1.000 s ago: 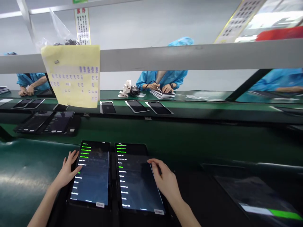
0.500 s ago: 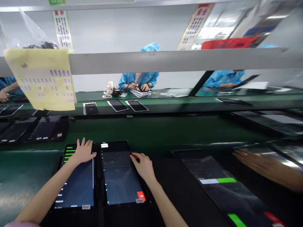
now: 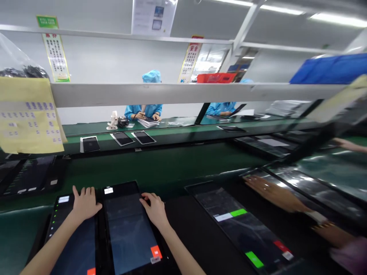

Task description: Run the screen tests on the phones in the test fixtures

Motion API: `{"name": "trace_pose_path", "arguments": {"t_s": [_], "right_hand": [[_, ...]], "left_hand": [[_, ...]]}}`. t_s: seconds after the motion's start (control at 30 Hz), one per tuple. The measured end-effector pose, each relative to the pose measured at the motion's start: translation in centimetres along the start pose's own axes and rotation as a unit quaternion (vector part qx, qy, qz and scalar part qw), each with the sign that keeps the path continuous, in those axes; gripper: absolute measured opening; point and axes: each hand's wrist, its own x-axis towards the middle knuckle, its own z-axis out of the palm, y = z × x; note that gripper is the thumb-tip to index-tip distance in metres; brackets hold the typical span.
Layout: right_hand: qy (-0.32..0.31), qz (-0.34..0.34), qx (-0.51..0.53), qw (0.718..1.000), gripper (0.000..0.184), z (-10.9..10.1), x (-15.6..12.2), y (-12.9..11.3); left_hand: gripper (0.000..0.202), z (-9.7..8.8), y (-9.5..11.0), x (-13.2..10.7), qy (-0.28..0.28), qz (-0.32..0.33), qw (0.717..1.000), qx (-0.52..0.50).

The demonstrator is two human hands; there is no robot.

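Observation:
Two dark tablets lie side by side on a black mat in front of me. My left hand [image 3: 84, 202] rests flat with fingers stretched out on the upper part of the left tablet [image 3: 70, 244]. My right hand [image 3: 155, 208] lies on the upper right edge of the right tablet [image 3: 126, 229], fingers loosely bent and touching the screen, holding nothing. Both screens are dark; a red button shows at the bottom right of each.
A third tablet [image 3: 241, 225] with green and red buttons lies to the right, and a co-worker's hand [image 3: 275, 193] reaches over tablets there. Behind runs a green conveyor [image 3: 172, 133] with phones on it. A grey shelf bar [image 3: 186, 93] and a yellow sheet [image 3: 28, 114] hang overhead. People in blue work beyond.
The view has swung right and up. The test lists on both screens have given way to dark screens with red buttons. Both my hands moved to the tablets' upper parts.

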Motion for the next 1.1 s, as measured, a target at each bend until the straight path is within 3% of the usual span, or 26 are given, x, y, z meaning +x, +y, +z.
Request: {"name": "trace_pose_path", "arguments": {"t_s": [0.5,0.6,0.67,0.77,0.9,1.0,1.1], "right_hand": [[-0.076,0.023,-0.035,0.996,0.034,0.2,1.7,0.2],[-0.08,0.026,-0.032,0.996,0.034,0.0,1.7,0.0],[-0.076,0.029,-0.026,0.996,0.032,-0.2,1.6,-0.1],[-0.066,0.032,-0.006,0.997,0.027,-0.4,1.3,-0.1],[-0.05,0.028,0.022,0.998,0.028,-0.2,1.0,0.1],[-0.037,0.026,0.036,0.998,0.029,0.1,0.8,0.2],[-0.021,0.022,0.048,0.998,0.03,0.4,0.5,0.4]], "left_hand": [[0.047,0.5,1.2,0.2,0.062,-0.034,0.997,0.012],[0.047,0.5,0.5,0.4,0.062,-0.022,0.998,-0.003],[0.05,0.6,-1.1,0.0,0.053,-0.015,0.998,-0.017],[0.064,1.1,-4.6,-2.0,0.065,-0.053,0.995,-0.048],[0.072,2.8,-8.4,-7.0,0.137,-0.138,0.969,-0.152],[0.079,3.9,-9.1,-10.2,0.142,-0.192,0.943,-0.23],[0.078,4.3,-8.7,-11.8,0.121,-0.2,0.923,-0.307]]}}
